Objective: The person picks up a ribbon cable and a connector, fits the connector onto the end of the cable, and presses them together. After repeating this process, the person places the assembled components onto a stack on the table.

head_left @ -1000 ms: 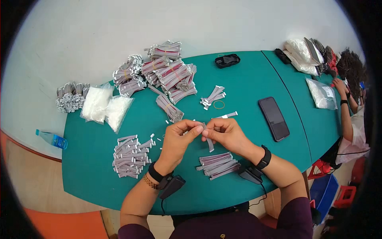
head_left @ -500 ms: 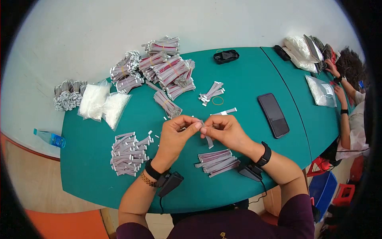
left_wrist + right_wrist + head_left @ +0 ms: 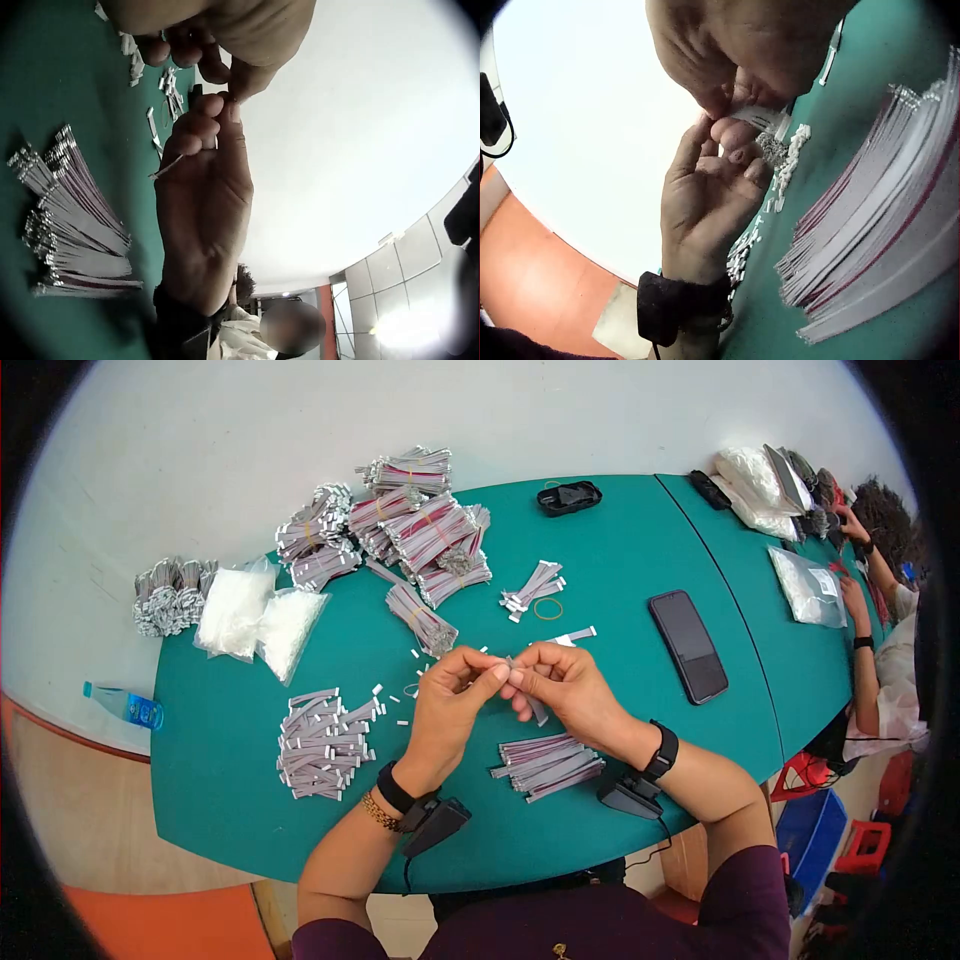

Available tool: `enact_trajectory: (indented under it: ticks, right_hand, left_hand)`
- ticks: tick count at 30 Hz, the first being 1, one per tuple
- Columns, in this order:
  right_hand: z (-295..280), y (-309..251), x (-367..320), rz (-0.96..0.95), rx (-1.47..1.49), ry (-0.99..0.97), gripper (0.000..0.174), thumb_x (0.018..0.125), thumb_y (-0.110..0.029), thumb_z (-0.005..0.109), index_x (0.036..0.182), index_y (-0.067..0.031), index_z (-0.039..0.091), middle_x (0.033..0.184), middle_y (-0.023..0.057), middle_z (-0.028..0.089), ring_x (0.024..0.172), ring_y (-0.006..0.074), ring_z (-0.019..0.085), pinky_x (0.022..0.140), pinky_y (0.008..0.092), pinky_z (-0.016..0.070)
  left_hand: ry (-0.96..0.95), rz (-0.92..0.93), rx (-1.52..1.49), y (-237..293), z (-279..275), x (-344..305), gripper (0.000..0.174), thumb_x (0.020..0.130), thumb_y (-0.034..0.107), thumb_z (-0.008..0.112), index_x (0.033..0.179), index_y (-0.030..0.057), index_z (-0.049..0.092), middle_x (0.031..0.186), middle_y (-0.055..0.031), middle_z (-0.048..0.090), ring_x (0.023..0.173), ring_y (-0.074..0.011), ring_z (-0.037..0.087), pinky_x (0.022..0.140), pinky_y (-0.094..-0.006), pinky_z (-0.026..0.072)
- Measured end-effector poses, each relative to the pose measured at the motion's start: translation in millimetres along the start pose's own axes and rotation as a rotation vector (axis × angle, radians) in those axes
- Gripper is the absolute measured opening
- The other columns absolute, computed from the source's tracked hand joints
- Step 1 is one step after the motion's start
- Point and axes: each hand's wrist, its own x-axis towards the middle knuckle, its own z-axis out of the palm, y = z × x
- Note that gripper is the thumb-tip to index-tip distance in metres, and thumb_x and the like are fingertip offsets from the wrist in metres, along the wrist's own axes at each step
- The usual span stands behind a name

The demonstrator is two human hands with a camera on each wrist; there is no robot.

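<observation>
left hand [image 3: 447,700]: grip pinched ribbon cable [image 3: 540,712] near its end | right hand [image 3: 572,695]: grip pinched same cable alongside | cable was above desk [image 3: 620,590], between hands, near cable pile [image 3: 547,768]

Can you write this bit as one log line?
right hand: gripping cable | left hand: fingertips at cable's end | loose cables: on table | phone: on table

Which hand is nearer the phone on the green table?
Right. The right hand is to the left of the phone, slightly closer to the wearer; the left hand is farther left, beyond the right hand.
</observation>
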Motion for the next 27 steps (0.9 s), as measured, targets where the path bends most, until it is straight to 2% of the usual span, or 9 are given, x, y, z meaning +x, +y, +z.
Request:
enact_trajectory:
  ticks: [5, 7, 11, 17, 20, 22, 26, 27]
  right_hand:
    - [0, 0, -2, -0.047, -0.007, 0.021, 0.009, 0.09, -0.012, 0.059, 0.085, -0.0046, 0.057, 0.074, 0.0025, 0.063, 0.058, 0.0035, 0.05, 0.05, 0.0177, 0.038]
    - [0, -1, -2, -0.054, -0.014, 0.023, 0.009, 0.09, -0.011, 0.059, 0.085, -0.0045, 0.056, 0.073, 0.002, 0.062, 0.058, 0.0033, 0.049, 0.05, 0.018, 0.0374]
    - [-1, 1, -1, -0.077, -0.024, 0.016, 0.009, 0.09, -0.011, 0.059, 0.084, -0.0043, 0.056, 0.072, 0.0017, 0.061, 0.058, 0.0028, 0.048, 0.05, 0.0182, 0.0363]
    - [-2, -1, -2, -0.103, -0.026, -0.018, 0.008, 0.088, -0.008, 0.061, 0.087, -0.0028, 0.056, 0.078, 0.0007, 0.061, 0.068, 0.003, 0.054, 0.058, 0.0181, 0.0422]
    - [3, -1, -1, -0.164, -0.048, 0.015, 0.007, 0.088, -0.009, 0.062, 0.088, -0.0036, 0.058, 0.074, 0.0001, 0.06, 0.06, 0.0014, 0.049, 0.051, 0.0168, 0.0359]
    - [2, 4, 0, -0.178, -0.062, 0.021, 0.007, 0.088, -0.01, 0.062, 0.089, -0.0036, 0.058, 0.074, -0.0003, 0.06, 0.061, 0.0011, 0.049, 0.051, 0.0166, 0.0352]
    - [2, 10, 3, -0.211, -0.041, 0.031, 0.008, 0.087, -0.011, 0.063, 0.087, -0.0041, 0.059, 0.074, -0.0002, 0.06, 0.06, 0.0008, 0.048, 0.05, 0.0167, 0.0326]
    - [1, 7, 2, -0.176, -0.04, 0.019, 0.008, 0.087, -0.009, 0.063, 0.087, -0.0031, 0.059, 0.076, 0.0002, 0.06, 0.064, 0.0023, 0.051, 0.055, 0.0176, 0.0367]
  left_hand:
    - [0.005, -0.024, 0.019, 0, -1, 0, 0.012, 0.084, 0.01, 0.066, 0.093, 0.0009, 0.064, 0.089, -0.0037, 0.065, 0.082, -0.0088, 0.058, 0.076, -0.0227, 0.0458]
    - [0.007, -0.02, 0.051, 1, -1, 0, 0.014, 0.084, 0.01, 0.067, 0.094, 0.0005, 0.064, 0.09, -0.0042, 0.065, 0.083, -0.0091, 0.059, 0.076, -0.0224, 0.0462]
    - [0.023, 0.015, 0.085, -1, -4, 2, 0.015, 0.083, 0.013, 0.068, 0.092, 0.0006, 0.067, 0.087, -0.0032, 0.066, 0.076, -0.0071, 0.057, 0.072, -0.0221, 0.0459]
    - [0.009, 0.002, 0.093, 0, -4, 2, 0.012, 0.084, 0.012, 0.067, 0.091, 0.0018, 0.064, 0.084, -0.0019, 0.064, 0.075, -0.0065, 0.054, 0.069, -0.021, 0.0426]
    - [-0.001, -0.013, 0.044, 3, -1, 1, 0.009, 0.086, 0.012, 0.064, 0.089, 0.0042, 0.062, 0.079, 0.0007, 0.06, 0.068, -0.0045, 0.047, 0.062, -0.0202, 0.0371]
    - [0.011, -0.016, 0.006, 1, 1, 1, 0.006, 0.087, 0.012, 0.061, 0.088, 0.0056, 0.06, 0.077, 0.002, 0.058, 0.065, -0.004, 0.042, 0.06, -0.0202, 0.0336]
    - [0.004, -0.043, 0.0, 0, 0, 0, 0.004, 0.088, 0.009, 0.059, 0.086, 0.0054, 0.058, 0.079, 0.0023, 0.058, 0.068, -0.0041, 0.045, 0.062, -0.0204, 0.0357]
    - [-0.002, -0.056, -0.004, 1, -1, 0, 0.004, 0.088, 0.008, 0.058, 0.085, 0.0051, 0.058, 0.078, 0.0027, 0.058, 0.07, -0.0038, 0.047, 0.063, -0.0205, 0.0365]
